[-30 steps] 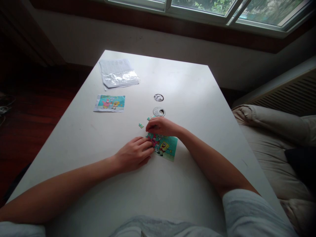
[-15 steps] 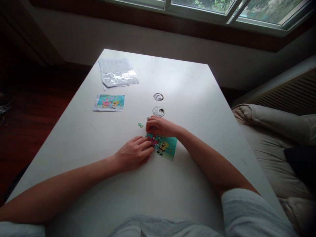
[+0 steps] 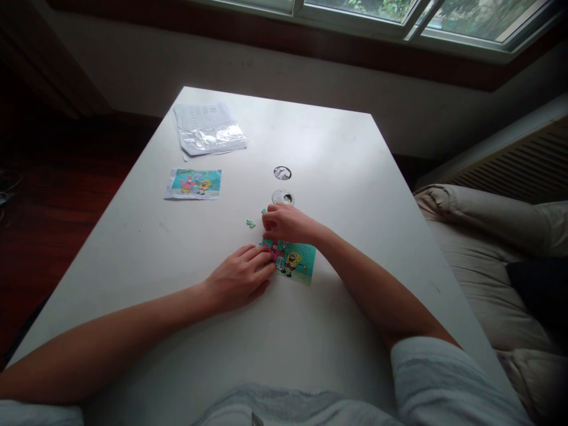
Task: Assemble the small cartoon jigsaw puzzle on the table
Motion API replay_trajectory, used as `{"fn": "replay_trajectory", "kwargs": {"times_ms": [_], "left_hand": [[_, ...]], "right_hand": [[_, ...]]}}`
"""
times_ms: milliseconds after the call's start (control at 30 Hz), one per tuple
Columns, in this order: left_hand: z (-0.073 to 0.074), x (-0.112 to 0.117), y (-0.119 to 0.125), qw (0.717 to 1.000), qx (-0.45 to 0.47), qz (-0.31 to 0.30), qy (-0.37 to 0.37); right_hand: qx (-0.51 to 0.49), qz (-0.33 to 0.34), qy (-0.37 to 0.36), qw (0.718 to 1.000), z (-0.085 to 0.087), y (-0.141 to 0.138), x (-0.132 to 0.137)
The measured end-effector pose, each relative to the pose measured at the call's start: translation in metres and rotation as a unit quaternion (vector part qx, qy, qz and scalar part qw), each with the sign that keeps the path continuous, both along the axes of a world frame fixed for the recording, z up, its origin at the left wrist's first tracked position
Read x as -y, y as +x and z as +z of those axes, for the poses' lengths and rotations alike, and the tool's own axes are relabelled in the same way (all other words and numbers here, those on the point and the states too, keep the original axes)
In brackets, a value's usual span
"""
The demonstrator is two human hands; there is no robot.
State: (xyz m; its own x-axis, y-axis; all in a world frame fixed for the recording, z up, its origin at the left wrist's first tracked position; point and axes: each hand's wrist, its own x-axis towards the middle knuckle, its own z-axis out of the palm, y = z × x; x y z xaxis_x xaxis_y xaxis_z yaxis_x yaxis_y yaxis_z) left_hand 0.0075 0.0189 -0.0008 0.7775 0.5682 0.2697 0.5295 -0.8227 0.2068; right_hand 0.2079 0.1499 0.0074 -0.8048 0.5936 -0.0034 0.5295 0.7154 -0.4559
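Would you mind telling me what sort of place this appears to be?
Probably a room in a home: a cushioned seat beside the white table, and a window onto greenery.

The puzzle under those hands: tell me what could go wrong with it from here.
The left hand lies over the left edge of the puzzle; a sideways push might loosen the joints or shift it.

The right hand covers part of the upper edge, so a poor fit there could go unnoticed.

The loose pieces lie close to the right hand's fingers, and a careless sweep could scatter them.
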Motion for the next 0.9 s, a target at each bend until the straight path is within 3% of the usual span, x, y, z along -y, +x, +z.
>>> {"fn": "replay_trajectory", "kwargs": {"times_ms": [300, 533, 900], "left_hand": [[-0.003, 0.019, 0.004, 0.997, -0.058, 0.013, 0.042], [0.000, 0.018, 0.005, 0.996, -0.070, 0.007, 0.048], [-0.003, 0.018, 0.004, 0.996, -0.073, 0.001, 0.057]], "right_hand": [[-0.002, 0.000, 0.011, 1.000, -0.001, -0.001, -0.001], [0.032, -0.009, 0.050, 0.998, 0.005, -0.004, 0.008], [0.049, -0.010, 0.046, 0.998, 0.006, -0.008, 0.009]]}}
